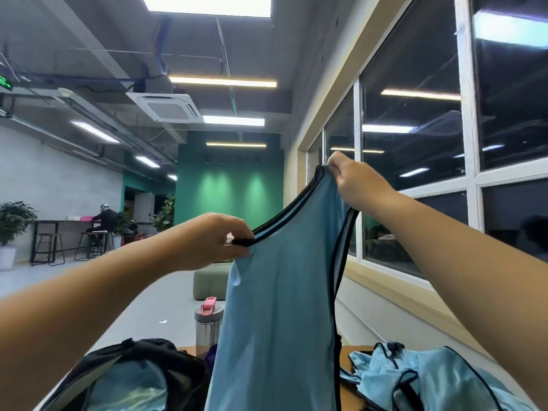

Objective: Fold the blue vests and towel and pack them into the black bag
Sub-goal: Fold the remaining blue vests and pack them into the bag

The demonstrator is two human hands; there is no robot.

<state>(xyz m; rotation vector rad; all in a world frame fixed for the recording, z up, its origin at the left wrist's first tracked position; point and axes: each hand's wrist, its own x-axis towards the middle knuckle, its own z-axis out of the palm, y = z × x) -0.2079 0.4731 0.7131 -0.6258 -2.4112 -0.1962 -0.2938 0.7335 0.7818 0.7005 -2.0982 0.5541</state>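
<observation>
I am holding a blue vest point(275, 307) up in front of me with both hands. My left hand point(204, 241) is pinching one shoulder strap by its black trim, fingers curled around the edge. My right hand point(355, 179) is gripping the other strap, raised higher and further right, so the neckline is slanting between them and the body of the vest is hanging straight down. Below my left arm, the black bag point(154, 372) is sitting open on the counter point(345, 358), with light blue fabric showing inside it. Below my right arm, more blue vests point(421, 378) are lying in a loose, unfolded heap on the counter. A grey bottle point(207, 324) with a pink lid is standing just behind the bag, partly hidden by the hanging vest.
</observation>
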